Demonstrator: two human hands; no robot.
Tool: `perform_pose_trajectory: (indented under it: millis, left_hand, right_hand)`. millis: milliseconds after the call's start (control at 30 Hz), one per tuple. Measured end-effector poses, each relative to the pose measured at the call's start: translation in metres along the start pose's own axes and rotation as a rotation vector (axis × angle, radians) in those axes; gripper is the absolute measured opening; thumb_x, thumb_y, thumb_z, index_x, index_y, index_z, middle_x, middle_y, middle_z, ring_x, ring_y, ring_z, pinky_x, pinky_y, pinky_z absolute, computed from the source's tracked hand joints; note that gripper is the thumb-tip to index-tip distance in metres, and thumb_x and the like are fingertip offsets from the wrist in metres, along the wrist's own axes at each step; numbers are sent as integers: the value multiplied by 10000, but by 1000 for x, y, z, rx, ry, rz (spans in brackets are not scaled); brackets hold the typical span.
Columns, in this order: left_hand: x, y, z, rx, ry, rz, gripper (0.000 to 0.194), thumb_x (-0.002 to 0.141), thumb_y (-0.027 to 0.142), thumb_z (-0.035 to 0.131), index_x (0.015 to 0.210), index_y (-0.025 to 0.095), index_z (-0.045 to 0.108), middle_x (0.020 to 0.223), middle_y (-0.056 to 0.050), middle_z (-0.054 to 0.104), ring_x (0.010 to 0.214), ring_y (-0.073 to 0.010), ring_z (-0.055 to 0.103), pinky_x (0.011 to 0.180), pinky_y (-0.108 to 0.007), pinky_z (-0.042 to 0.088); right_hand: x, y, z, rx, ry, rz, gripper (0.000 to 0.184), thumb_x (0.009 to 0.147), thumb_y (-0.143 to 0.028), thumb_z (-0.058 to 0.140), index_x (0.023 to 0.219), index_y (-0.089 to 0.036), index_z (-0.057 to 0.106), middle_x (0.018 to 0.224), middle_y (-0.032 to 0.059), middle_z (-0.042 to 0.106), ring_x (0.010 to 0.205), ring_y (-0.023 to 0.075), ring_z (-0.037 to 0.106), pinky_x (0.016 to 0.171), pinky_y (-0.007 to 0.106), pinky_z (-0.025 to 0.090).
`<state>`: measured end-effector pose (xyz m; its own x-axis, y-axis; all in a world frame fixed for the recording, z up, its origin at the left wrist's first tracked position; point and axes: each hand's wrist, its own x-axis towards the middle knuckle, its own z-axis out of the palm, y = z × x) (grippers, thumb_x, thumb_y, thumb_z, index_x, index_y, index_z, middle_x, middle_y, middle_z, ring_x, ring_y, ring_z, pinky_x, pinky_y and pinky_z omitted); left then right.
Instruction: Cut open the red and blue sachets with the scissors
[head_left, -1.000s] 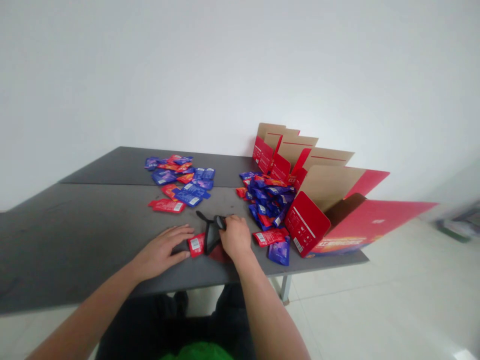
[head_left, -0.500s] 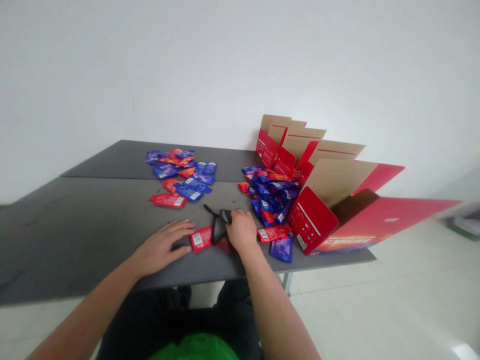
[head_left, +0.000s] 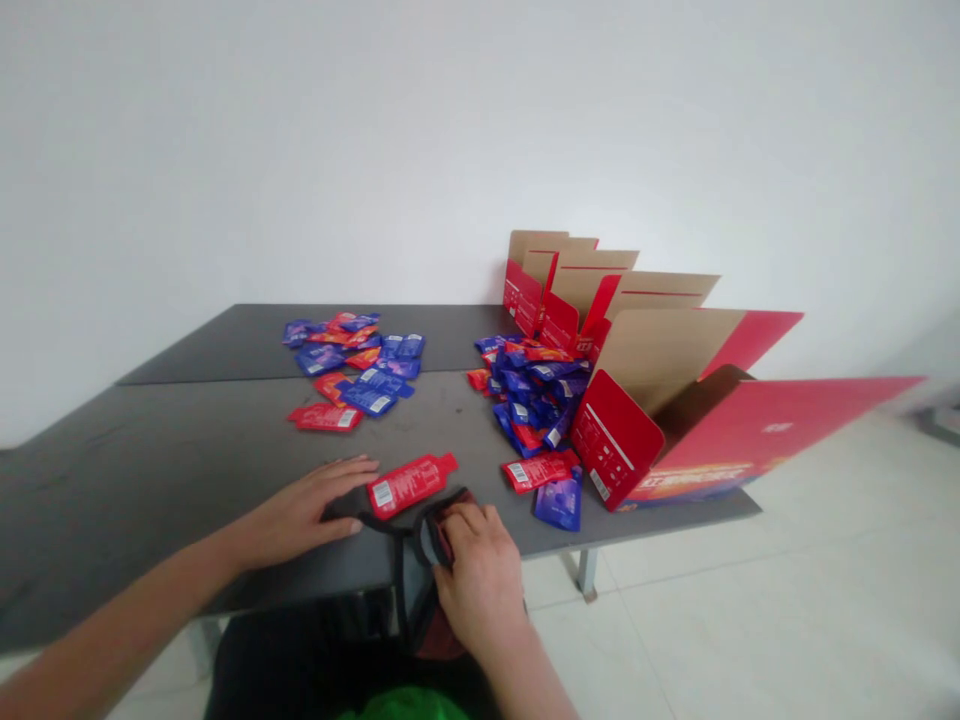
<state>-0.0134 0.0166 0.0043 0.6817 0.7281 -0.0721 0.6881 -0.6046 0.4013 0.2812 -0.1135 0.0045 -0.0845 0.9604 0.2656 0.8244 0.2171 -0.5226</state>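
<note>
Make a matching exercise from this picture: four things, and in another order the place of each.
Things:
1 red sachet
2 dark cloth piece
3 open cardboard carton
4 heap of blue and red sachets

Places:
A right end of the grey table
B in the right hand
C left of the carton
D by the left hand

Pairs: 1-D, 2-B, 3-A, 4-C

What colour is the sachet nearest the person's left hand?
The sachet is red with a white barcode label; the head view shows it best.

A dark strapped cloth (head_left: 429, 540) droops from your right hand (head_left: 480, 580), just beside a red sachet (head_left: 411, 486) lying flat, barcode up, near your left hand (head_left: 300, 515).
</note>
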Motion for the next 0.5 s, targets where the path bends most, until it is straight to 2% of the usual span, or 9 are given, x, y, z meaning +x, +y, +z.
perform_pose_trajectory:
  millis: [100, 233, 300, 367, 433, 500]
  left_hand:
    - [8, 6, -24, -4, -167, -39, 706, 916, 583, 655, 1556, 332, 494, 1681, -67, 383, 1541, -337, 356, 1262, -508, 314]
    - [29, 41, -46, 42, -277, -49, 681, 824, 518, 753, 1457, 310, 614, 1612, -74, 500, 1482, -360, 453, 1236, -472, 366]
    - [40, 62, -45, 68, -260, 10, 647, 827, 501, 745, 1431, 297, 632, 1553, -71, 568, 1453, -339, 493, 1223, -429, 390]
    - [47, 78, -36, 101, -203, 48, 661, 837, 492, 724, 1445, 261, 612, 1534, -97, 580, 1423, -329, 527, 1207, -405, 412]
    - [50, 82, -23, 133, -130, 37, 691, 828, 463, 714, 1466, 229, 586, 1548, -129, 560, 1411, -336, 539, 1204, -409, 419]
    - [50, 77, -12, 140, -64, 11, 683, 820, 420, 698, 1468, 236, 585, 1555, -125, 557, 1412, -339, 541, 1207, -413, 422]
  right_hand:
    - [4, -1, -2, -22, -7, 4, 203, 784, -106, 692, 929, -227, 619, 1053, 35, 666, 1005, 248, 531, 886, 362, 445]
    - [4, -2, -1, -14, -11, 7, 233, 755, -114, 712, 937, -223, 614, 1060, 43, 661, 1009, 254, 526, 875, 370, 440]
    - [2, -2, -1, -15, -9, 7, 226, 761, -120, 709, 940, -222, 616, 1062, 47, 660, 1010, 256, 525, 870, 372, 438]
    - [1, -2, -1, -19, -7, 7, 215, 775, -129, 709, 944, -223, 616, 1063, 50, 658, 1016, 255, 525, 869, 372, 435]
    - [1, -2, -1, -24, -6, 5, 210, 785, -131, 708, 947, -225, 614, 1061, 49, 657, 1019, 251, 525, 871, 369, 432]
    - [2, -2, -1, -26, -8, -5, 207, 788, -128, 704, 945, -226, 611, 1059, 43, 657, 1011, 245, 525, 869, 367, 430]
